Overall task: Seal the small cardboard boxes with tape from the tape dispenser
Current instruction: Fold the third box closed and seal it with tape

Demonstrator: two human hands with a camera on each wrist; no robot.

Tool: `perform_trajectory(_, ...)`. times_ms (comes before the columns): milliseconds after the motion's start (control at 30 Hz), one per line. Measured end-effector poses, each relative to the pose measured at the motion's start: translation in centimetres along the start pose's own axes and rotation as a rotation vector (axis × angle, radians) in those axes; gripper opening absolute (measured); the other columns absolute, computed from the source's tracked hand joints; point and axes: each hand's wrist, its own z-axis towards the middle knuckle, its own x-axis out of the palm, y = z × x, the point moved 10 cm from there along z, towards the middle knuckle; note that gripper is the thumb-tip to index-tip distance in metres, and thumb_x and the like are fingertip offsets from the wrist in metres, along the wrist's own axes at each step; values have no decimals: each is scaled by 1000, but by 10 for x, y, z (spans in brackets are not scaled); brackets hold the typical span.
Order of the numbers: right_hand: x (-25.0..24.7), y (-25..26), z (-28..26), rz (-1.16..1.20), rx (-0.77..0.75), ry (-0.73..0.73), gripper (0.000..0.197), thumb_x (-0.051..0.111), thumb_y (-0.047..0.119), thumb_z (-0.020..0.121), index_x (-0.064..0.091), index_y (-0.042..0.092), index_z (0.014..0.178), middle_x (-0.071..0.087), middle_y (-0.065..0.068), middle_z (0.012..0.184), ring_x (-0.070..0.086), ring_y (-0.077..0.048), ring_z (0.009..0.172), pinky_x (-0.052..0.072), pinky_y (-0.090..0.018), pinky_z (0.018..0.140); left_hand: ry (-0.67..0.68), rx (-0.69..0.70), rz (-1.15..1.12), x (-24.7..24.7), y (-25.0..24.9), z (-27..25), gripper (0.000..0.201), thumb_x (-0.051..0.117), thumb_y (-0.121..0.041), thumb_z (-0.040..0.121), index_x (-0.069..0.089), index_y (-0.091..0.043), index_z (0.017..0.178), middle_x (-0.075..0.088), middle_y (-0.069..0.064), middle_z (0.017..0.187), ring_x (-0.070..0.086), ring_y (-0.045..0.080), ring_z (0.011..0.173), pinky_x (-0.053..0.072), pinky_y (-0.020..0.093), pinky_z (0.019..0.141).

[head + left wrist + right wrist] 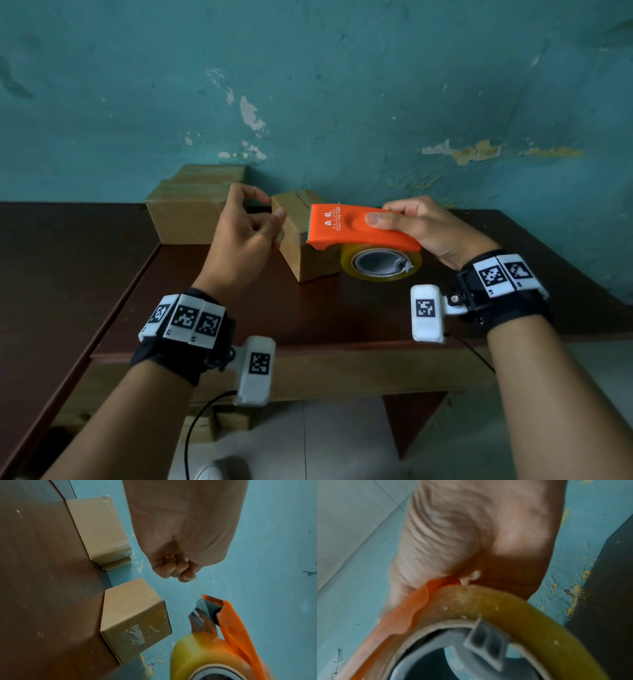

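A small cardboard box (305,255) (135,615) stands on the dark wooden table (308,315) near the wall, with a patch of clear tape on one side. My right hand (385,212) (462,547) grips the orange tape dispenser (346,226) (236,628) from above, just over and right of the box. Its yellowish tape roll (380,265) (513,605) hangs beneath. My left hand (272,207) (178,573) hovers at the box's left top edge, fingers curled, pinching the end of a thin clear tape strip (199,586) that runs to the dispenser's toothed blade.
More cardboard boxes (185,216) (96,528) are stacked at the back left against the teal wall (342,102). A second, lower dark surface (51,274) adjoins the table on the left. The table's front edge (308,349) lies just beyond my wrists, with pale floor below.
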Motion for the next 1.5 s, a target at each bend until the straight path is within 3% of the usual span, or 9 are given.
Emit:
perform_trajectory(267, -9, -3, 5, -44, 0, 11, 66, 82, 61, 73, 71, -2, 93, 74, -25, 92, 67, -33, 79, 49, -37, 74, -17, 9, -4, 2, 0, 1, 19, 57, -7, 106, 39, -8, 113, 50, 15, 61, 43, 11, 47, 35, 21, 49)
perform_trajectory(433, -14, -2, 8, -64, -21, 14, 73, 82, 61, 71, 68, -7, 95, 69, -19, 84, 62, -31, 75, 44, -36, 69, -29, 5, -17, 3, 3, 3, 19, 57, -6, 105, 39, -8, 113, 49, 14, 60, 43, 11, 46, 36, 19, 48)
perform_trajectory(600, -18, -3, 7, -82, -9, 21, 56, 81, 62, 72, 74, 8, 85, 70, -11, 79, 65, -24, 70, 46, -28, 67, -17, 7, -27, 5, 4, 4, 20, 56, -4, 106, 38, -9, 113, 47, 14, 61, 42, 11, 46, 36, 21, 48)
perform_trajectory(733, -22, -3, 8, -95, -16, 15, 73, 82, 64, 71, 69, -4, 94, 69, -24, 83, 65, -30, 74, 47, -33, 70, -10, 11, -19, 4, 6, 3, 20, 56, -5, 106, 38, -10, 114, 48, 8, 59, 42, 13, 48, 36, 23, 50)
perform_trajectory(800, -21, -4, 8, -99, -13, 23, 71, 82, 63, 71, 69, -4, 92, 69, -20, 81, 65, -30, 73, 47, -31, 69, -11, 13, -16, 3, 7, 3, 20, 56, -6, 106, 38, -10, 113, 49, 4, 57, 42, 13, 47, 36, 23, 50)
perform_trajectory(1000, -25, -6, 7, -75, 2, 17, 46, 81, 61, 71, 75, 15, 80, 70, -8, 75, 66, -21, 65, 49, -21, 61, -29, 22, -13, -1, 9, 3, 19, 56, -5, 106, 39, -11, 112, 50, -1, 54, 43, 13, 48, 37, 21, 51)
perform_trajectory(1233, -39, -10, 2, -90, 7, -25, 72, 82, 61, 67, 68, -5, 91, 70, -16, 80, 64, -27, 69, 48, -29, 64, -28, 15, -20, -6, 9, 2, 19, 56, -4, 106, 39, -10, 113, 50, -2, 54, 43, 15, 49, 38, 21, 51)
perform_trajectory(1400, -45, -10, -1, -63, 5, -37, 69, 89, 77, 51, 76, 16, 81, 72, -15, 79, 67, -23, 66, 51, -24, 62, -27, -2, -26, -9, 9, 2, 19, 56, -5, 106, 40, -10, 114, 49, 2, 56, 44, 13, 49, 39, 20, 51)
perform_trajectory(1500, -48, -10, -2, -53, 7, -54, 71, 90, 71, 54, 76, 10, 88, 75, -18, 85, 71, -27, 71, 55, -28, 67, -23, -4, -9, -9, 9, 2, 17, 57, -8, 106, 42, -11, 112, 51, 5, 58, 46, 12, 50, 39, 21, 52)
